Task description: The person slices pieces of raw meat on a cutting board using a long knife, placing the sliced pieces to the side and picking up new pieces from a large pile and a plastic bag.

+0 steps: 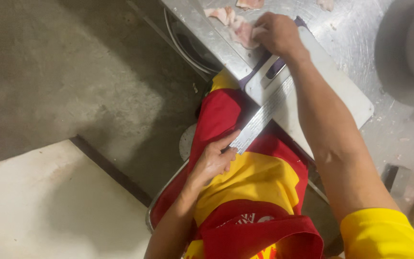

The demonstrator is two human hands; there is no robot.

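The left hand [212, 160] grips a knife [262, 116] at its handle end, down by the red and yellow apron [245, 182]. The fingers are curled shut around the handle, with the forefinger stretched out along the near end of the blade. The blade is long, flat and silvery grey with a dull, streaked sheen. It runs up and to the right from the hand and passes over the near edge of a white cutting board [331, 91]. The handle itself is hidden inside the fist.

The right hand [276, 32] lies palm down at the far end of the board, fingers bent and pressed together on a piece of raw meat [243, 33], pale pink with white fat. More pale pink scraps [221, 14] lie just beyond it on the steel table [360, 29]. The board has a slot handle [275, 69] near the wrist and lies at a slant on the table, its near corner reaching past the table's edge.
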